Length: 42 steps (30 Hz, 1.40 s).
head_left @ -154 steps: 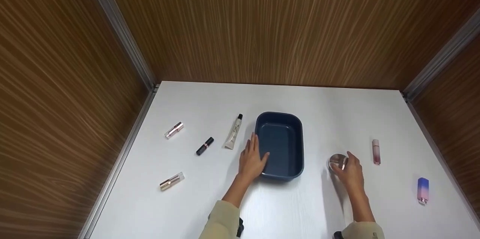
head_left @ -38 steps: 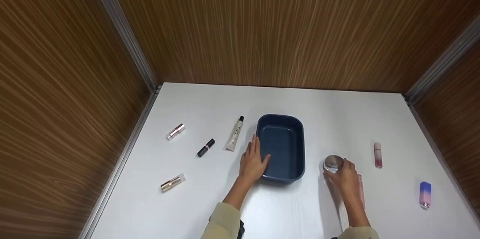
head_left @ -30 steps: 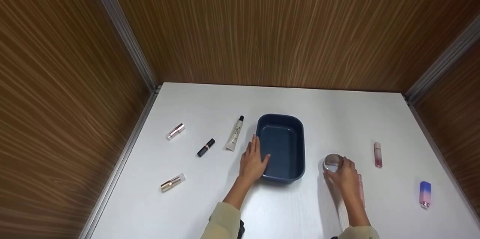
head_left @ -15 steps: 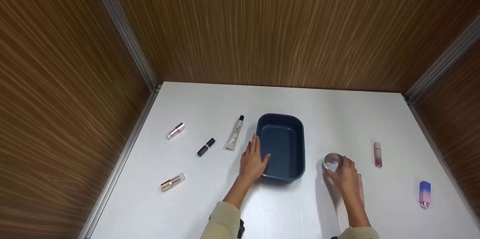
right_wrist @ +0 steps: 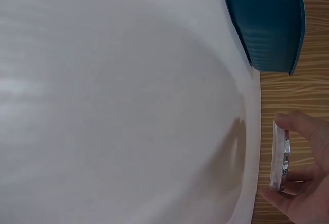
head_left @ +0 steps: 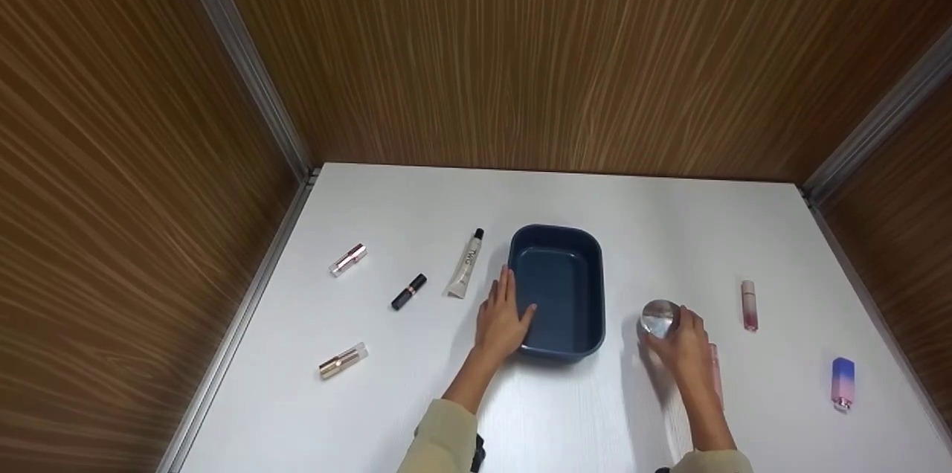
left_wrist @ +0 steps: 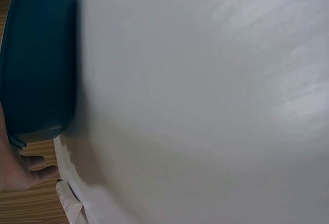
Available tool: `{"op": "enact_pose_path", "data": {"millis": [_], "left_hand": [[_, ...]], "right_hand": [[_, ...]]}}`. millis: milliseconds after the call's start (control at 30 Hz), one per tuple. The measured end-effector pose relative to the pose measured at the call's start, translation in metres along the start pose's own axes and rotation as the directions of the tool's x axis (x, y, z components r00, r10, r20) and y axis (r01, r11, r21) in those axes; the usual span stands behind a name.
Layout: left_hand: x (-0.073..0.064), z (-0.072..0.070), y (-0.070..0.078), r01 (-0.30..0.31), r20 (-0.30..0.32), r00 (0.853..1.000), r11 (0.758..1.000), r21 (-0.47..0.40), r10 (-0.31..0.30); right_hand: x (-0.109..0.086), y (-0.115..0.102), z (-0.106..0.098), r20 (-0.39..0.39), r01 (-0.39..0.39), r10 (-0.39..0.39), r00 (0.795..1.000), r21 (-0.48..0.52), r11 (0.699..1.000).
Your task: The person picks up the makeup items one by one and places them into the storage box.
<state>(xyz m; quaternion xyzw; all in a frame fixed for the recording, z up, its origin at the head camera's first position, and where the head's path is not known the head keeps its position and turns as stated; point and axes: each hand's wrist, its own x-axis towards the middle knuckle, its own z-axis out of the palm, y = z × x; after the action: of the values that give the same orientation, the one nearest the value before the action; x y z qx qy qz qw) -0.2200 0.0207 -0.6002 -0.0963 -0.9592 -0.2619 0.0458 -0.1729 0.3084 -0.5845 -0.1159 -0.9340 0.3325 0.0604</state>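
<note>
My right hand (head_left: pixel 680 350) holds a round, shiny silver compact (head_left: pixel 659 319) by its edge, thumb on the near side and fingers on the far side. In the right wrist view the compact (right_wrist: pixel 279 157) appears edge-on as a thin disc, held off the table with its shadow beneath. My left hand (head_left: pixel 501 320) rests against the left side of a dark blue rectangular bin (head_left: pixel 558 352), fingers straight along the wall and thumb over the rim. The bin's visible floor is bare. In the left wrist view only part of that hand shows.
Left of the bin lie a white squeeze tube (head_left: pixel 464 265), a black lipstick (head_left: pixel 408 292), a pink-gold lipstick (head_left: pixel 348 260) and a gold one (head_left: pixel 343 361). At right are a pink lip gloss tube (head_left: pixel 749 306), a blue-pink tube (head_left: pixel 843 384) and a pink tube (head_left: pixel 716 376) partly behind the right forearm.
Since the oldest frame, my right hand has shifted slightly left with the compact, uncovering the pink tube by the forearm. Lately the compact has risen or tilted a little. The left hand stays on the bin.
</note>
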Motion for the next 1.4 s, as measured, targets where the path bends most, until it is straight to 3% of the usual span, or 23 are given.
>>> {"op": "enact_pose_path", "data": {"millis": [600, 1033, 1400], "left_hand": [[0.0, 0.003, 0.0, 0.006, 0.004, 1.0, 1.0, 0.031, -0.006], [-0.001, 0.002, 0.001, 0.014, 0.006, 1.0, 1.0, 0.027, -0.014], [-0.001, 0.001, 0.001, 0.009, 0.005, 1.0, 1.0, 0.023, -0.009]], "right_hand": [[-0.006, -0.004, 0.001, -0.102, 0.107, -0.105, 0.989, 0.01, 0.994], [-0.007, -0.008, -0.003, -0.065, 0.083, -0.082, 0.995, 0.02, 0.996], [-0.008, -0.014, -0.005, -0.083, 0.11, -0.108, 0.991, 0.011, 0.994]]}}
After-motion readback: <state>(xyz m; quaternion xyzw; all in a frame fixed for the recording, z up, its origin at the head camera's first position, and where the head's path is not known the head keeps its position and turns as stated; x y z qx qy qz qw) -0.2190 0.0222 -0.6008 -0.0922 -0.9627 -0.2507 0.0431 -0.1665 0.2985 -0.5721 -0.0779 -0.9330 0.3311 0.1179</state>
